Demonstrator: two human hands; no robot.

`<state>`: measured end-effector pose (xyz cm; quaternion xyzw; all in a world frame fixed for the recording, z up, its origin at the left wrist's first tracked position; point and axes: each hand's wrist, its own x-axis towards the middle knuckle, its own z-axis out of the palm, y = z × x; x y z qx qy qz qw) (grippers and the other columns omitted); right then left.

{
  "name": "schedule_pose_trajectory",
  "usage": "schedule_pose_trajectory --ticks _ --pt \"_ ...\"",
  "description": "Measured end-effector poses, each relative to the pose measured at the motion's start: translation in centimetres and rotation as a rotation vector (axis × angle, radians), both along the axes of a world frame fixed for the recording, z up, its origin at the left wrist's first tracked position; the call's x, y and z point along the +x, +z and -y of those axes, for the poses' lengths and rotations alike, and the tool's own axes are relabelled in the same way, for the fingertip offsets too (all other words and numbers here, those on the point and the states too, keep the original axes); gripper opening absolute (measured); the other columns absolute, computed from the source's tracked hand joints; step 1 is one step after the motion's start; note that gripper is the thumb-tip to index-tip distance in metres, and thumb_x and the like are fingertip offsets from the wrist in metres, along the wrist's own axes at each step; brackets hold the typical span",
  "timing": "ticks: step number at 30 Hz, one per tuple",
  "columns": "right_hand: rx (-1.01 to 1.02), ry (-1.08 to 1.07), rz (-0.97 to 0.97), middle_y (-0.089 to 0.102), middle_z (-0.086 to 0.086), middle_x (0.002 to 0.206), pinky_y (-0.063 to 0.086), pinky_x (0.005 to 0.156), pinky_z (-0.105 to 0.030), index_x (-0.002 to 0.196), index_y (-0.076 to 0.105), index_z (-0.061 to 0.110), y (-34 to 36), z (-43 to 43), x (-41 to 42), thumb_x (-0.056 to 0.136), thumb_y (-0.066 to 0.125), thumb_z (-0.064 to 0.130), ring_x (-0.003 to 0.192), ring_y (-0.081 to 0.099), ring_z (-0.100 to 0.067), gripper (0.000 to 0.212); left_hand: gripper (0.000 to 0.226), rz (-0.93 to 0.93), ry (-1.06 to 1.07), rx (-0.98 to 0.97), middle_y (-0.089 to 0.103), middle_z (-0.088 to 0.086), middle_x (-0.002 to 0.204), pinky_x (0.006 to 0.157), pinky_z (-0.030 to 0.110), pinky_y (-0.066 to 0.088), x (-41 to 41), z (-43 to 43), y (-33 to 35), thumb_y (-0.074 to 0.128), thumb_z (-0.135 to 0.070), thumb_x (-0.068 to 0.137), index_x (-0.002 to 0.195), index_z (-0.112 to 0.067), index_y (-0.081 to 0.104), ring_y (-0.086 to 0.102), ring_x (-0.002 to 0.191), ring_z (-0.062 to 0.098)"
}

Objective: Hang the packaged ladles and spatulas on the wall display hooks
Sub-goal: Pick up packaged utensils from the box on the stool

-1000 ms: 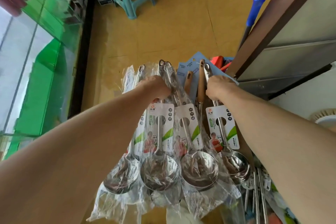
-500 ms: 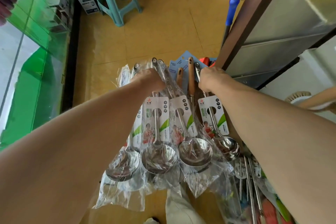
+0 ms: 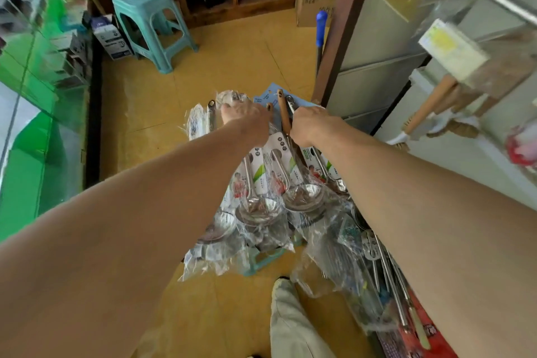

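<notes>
Stainless-steel ladles (image 3: 261, 206) in clear crinkly plastic sleeves with white-and-green cards hung bowl-down in a fan, low over the yellow floor and close to the person's pale trouser leg (image 3: 290, 322). Just right of that leg lay a heap of bagged metal utensils (image 3: 386, 285), waiting stock by the look of it.

Up the handles: the left hand (image 3: 247, 119) was closed round the gathered tops of the bunch, knuckles towards us, fingertips hidden. It was one grip for several pieces, the heavy bowls dangling so the sleeves hung straight. The right hand (image 3: 308, 128) was clenched on the handle of a separate sleeved ladle (image 3: 319, 167) just beside the bunch. I judged it was being split off so its hanging hole could meet a hook alone.

Between the fists poked brown wooden-handled spatulas (image 3: 282, 113) against a pale blue card (image 3: 263, 97); which hand held them, I couldn't tell.

Beyond, a blue-capped pole (image 3: 321, 29) leaned on a brown post, then a teal plastic stool (image 3: 148, 17) and a brown cardboard box (image 3: 313, 0). High right, blurred, a metal rail (image 3: 505, 6) carried hung goods well above both hands, so nothing from this bunch was up yet.
</notes>
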<state>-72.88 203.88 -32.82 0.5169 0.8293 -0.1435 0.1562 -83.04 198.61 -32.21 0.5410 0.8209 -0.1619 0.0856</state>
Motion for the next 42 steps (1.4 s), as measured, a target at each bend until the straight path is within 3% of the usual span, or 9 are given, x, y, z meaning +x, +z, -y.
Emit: schedule_pose_trajectory --ticks 5,9,13,19,24,30,35,42 --pt "0.092 -0.052 -0.046 0.059 -0.009 0.101 0.040 0.070 -0.031 0.115 0.057 0.007 3.3 5.9 3.6 0.092 0.048 0.007 0.089 0.054 -0.028 0.024 0.050 -0.070 -0.154 0.041 0.042 0.014 0.140 0.111 0.044 0.027 3.5 3.9 2.6 0.056 -0.013 0.090 0.138 -0.011 0.042 0.037 0.132 0.031" --pt "0.130 -0.149 -0.063 0.057 -0.015 0.122 0.038 0.074 -0.033 0.093 0.055 0.006 6.4 10.6 6.9 0.095 0.046 0.009 0.103 0.055 -0.032 0.009 0.037 -0.108 -0.261 0.125 0.049 0.010 0.131 0.107 0.042 0.029 6.2 7.3 5.0 0.054 -0.015 0.090 0.127 -0.012 0.053 0.043 0.125 0.029" --pt "0.206 -0.219 -0.048 0.057 -0.013 0.124 0.043 0.080 -0.033 0.118 0.056 0.005 8.7 14.8 10.5 0.095 0.047 0.010 0.114 0.056 -0.032 0.026 0.030 -0.119 -0.367 0.209 0.052 0.009 0.125 0.099 0.038 0.033 9.7 10.1 7.3 0.056 -0.017 0.091 0.120 -0.014 0.057 0.045 0.120 0.028" --pt "0.257 -0.323 -0.004 0.059 -0.013 0.123 0.041 0.075 -0.033 0.121 0.058 0.004 11.3 20.7 16.6 0.095 0.046 0.009 0.112 0.057 -0.031 0.029 0.032 -0.108 -0.569 0.285 0.053 0.012 0.128 0.099 0.039 0.035 16.4 14.0 10.4 0.055 -0.018 0.092 0.122 -0.010 0.058 0.046 0.123 0.030" --pt "0.308 -0.470 -0.055 0.048 -0.013 0.137 0.043 0.093 -0.037 0.132 0.049 0.006 13.5 25.1 21.9 0.096 0.043 0.011 0.125 0.047 -0.030 0.037 0.029 -0.097 -0.740 0.353 0.055 0.013 0.123 0.096 0.041 0.038 22.4 16.9 12.6 0.053 -0.016 0.093 0.120 -0.008 0.058 0.049 0.118 0.032" --pt "0.381 -0.592 -0.025 0.058 -0.008 0.123 0.045 0.086 -0.034 0.119 0.057 0.010 15.3 30.6 28.4 0.096 0.043 0.013 0.113 0.057 -0.026 0.027 0.034 -0.142 -0.896 0.414 0.053 0.012 0.128 0.107 0.049 0.030 29.3 20.3 14.5 0.052 -0.021 0.092 0.125 -0.013 0.056 0.047 0.123 0.031" --pt "0.396 -0.672 0.040 0.062 -0.008 0.114 0.040 0.070 -0.029 0.111 0.059 0.009 17.2 35.6 34.8 0.093 0.047 0.010 0.103 0.060 -0.025 0.022 0.031 -0.099 -0.988 0.449 0.051 0.010 0.131 0.104 0.043 0.032 36.0 24.4 16.0 0.052 -0.022 0.094 0.123 -0.014 0.055 0.039 0.130 0.029" --pt "0.447 -0.800 0.045 0.058 -0.004 0.102 0.040 0.073 -0.030 0.110 0.056 0.012 19.7 44.6 43.9 0.091 0.053 0.016 0.102 0.059 -0.023 0.019 0.033 -0.079 -1.108 0.527 0.051 0.008 0.127 0.100 0.040 0.033 45.8 32.2 18.7 0.055 -0.025 0.092 0.123 -0.015 0.053 0.045 0.122 0.026"
